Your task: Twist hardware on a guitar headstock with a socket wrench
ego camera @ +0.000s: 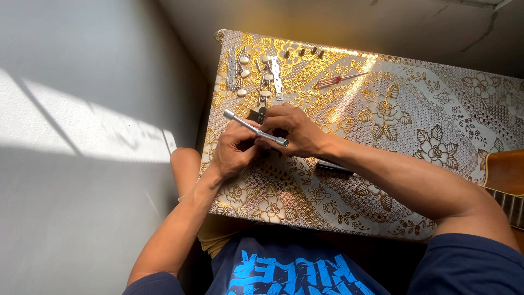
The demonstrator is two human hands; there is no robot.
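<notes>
The person sits at a counter (415,180) covered with a shiny gold and white flower cloth. Both hands meet near the left side of the counter. The left hand (233,150) and the right hand (295,130) hold a long silver metal rod tool (254,129) with a round socket at each end. The rod lies tilted, with one end up and to the left and the other end down by the right hand. The fingers of both hands are curled closed around the rod. A small dark part (255,115) sits just under the hands, partly hidden, so its shape cannot be told.

Near the far left corner lie small silver metal strips and round white pegs (254,74) in a little group. A thin screwdriver with a clear red handle (338,80) lies farther right. A dark pen-shaped tool (333,166) rests under the right arm. The brown wooden edge of a guitar (505,183) shows at the far right.
</notes>
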